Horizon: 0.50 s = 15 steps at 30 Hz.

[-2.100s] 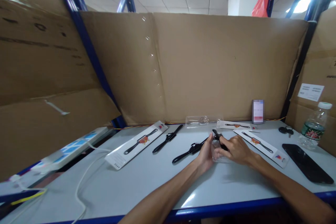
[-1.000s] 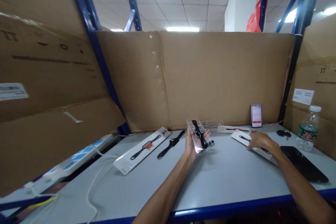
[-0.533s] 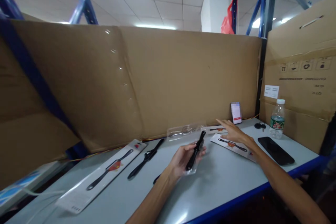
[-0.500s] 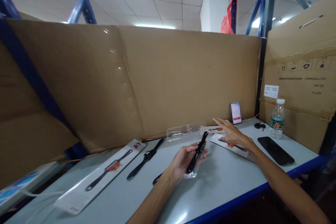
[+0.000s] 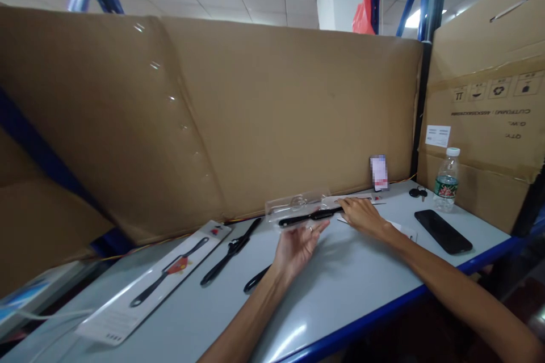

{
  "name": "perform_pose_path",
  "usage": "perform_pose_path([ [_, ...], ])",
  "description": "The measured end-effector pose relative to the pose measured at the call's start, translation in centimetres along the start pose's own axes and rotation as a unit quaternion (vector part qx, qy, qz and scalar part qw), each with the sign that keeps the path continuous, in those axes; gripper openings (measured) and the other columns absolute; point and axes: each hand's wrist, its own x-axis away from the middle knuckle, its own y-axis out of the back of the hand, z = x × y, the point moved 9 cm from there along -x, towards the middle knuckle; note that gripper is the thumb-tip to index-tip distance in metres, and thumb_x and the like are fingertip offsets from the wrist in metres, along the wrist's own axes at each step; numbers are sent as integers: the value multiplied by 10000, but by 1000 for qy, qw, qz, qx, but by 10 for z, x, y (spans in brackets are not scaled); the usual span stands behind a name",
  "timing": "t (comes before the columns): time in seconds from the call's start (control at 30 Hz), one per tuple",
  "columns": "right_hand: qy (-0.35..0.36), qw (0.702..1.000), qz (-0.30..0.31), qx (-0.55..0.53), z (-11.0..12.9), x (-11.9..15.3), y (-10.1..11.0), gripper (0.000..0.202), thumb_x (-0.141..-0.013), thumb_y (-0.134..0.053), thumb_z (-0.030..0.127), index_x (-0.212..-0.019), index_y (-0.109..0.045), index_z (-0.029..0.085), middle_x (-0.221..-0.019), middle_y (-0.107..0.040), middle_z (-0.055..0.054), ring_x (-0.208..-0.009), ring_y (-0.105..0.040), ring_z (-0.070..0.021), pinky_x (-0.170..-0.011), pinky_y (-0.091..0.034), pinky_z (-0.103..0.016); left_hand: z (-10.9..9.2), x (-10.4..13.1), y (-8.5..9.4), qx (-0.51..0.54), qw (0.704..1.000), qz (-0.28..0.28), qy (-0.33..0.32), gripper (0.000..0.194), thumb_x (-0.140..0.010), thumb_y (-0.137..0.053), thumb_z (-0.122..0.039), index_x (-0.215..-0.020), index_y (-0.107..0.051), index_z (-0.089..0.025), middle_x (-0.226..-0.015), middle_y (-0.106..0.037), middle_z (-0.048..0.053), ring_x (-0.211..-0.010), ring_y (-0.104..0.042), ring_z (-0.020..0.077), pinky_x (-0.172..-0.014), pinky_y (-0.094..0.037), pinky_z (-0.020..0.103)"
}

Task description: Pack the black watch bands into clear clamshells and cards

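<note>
A: Pose of the hands?

B: Left hand (image 5: 298, 247) palm up, fingers loosely spread. Right hand (image 5: 361, 215) palm down, fingers bent, coming in from the right.

A: Grip?

B: Right grasps the black tool (image 5: 304, 218) by one end. Left is unclenched — whether its fingertips touch the tool, cannot tell.

A: Tool's position?

B: Nearly level, just above the left fingers, in front of the clear plastic shell (image 5: 293, 202) by the cardboard wall (image 5: 276, 113).

A: Anything obscured?

B: Right fingers cover the tool's right end. Left forearm (image 5: 251, 312) hides most of a black handle (image 5: 254, 280). Printed card (image 5: 406, 232) lies largely behind the right hand. Shell's outline faint; upright phone's (image 5: 379, 173) screen unreadable. Both arms run out of view.
</note>
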Motion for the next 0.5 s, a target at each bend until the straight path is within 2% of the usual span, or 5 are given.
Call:
perform_pose_path([
  [0.1,-37,999,-1,39,11,5,2,381,-980,-438,177,-1354,-509,165,-1205,-671,-161,-1061,-655,-281,-841,-490,-351,9,-4,7,-52,997,-37,-50,300,-771,-534,3,-1003,-662,-139,-1094,-728,138,-1063,-713,300,-800,-628,348],
  [0.17,-47,998,12,50,22,9,1,412,-971,-429,165,-1379,-485,147,-1204,-664,-172,-1045,-658,-285,-822,-491,-355,12,-5,6,-81,993,-37,-80,172,-775,-610,-18,-865,-652,-159,-1014,-740,89,-1085,-699,296,-929,-582,453],
  [0.27,-63,996,43,38,34,14,0,400,-973,-430,193,-1358,-505,120,-1169,-675,-185,-987,-678,-285,-811,-489,-356,7,-6,6,-62,990,-47,-118,54,-854,-685,-186,-886,-642,-197,-1007,-741,45,-1016,-706,237,-999,-529,496],
  [0.4,-77,995,62,-26,44,18,4,390,-982,-467,271,-1344,-533,144,-1130,-700,-169,-970,-689,-285,-820,-483,-349,-6,-11,10,-31,987,-47,-150,140,-894,-674,-314,-970,-627,-207,-1017,-740,63,-1029,-700,239,-1001,-517,472],
  [0.5,-50,990,62,-113,59,24,7,451,-960,-530,302,-1395,-508,187,-1128,-720,-128,-1010,-684,-262,-839,-473,-313,-16,-16,25,-21,979,-72,-188,231,-901,-659,-408,-992,-608,-202,-983,-738,85,-1044,-706,261,-961,-536,442],
])
